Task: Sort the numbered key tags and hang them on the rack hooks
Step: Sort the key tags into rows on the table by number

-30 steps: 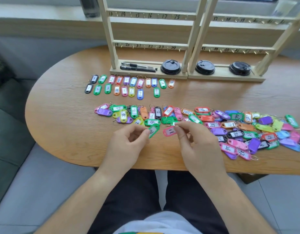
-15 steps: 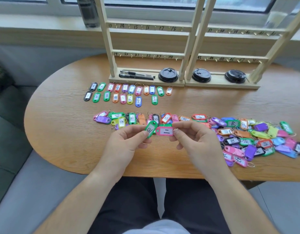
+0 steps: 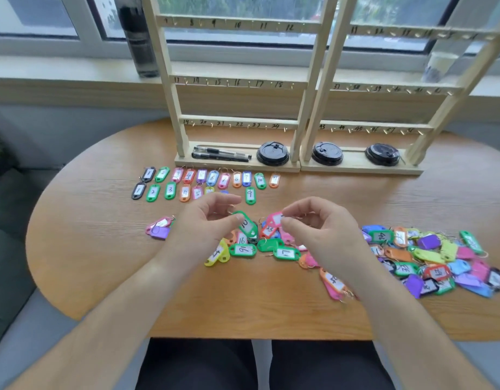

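One green tag (image 3: 247,225) pinched in left hand (image 3: 203,223), pink tag (image 3: 276,218) in right hand (image 3: 319,229)

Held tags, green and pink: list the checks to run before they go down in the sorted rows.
1. Left hand grip on the green tag: pinched at the fingertips, ok.
2. Right hand grip on the pink tag: pinched, ok.
3. Numbers on both held tags legible: cannot tell, blurred and partly covered.
4. Bare table right of the green 9 tag in the near row: ok.
5. Rack hooks free: no tag hangs on any in view, ok.
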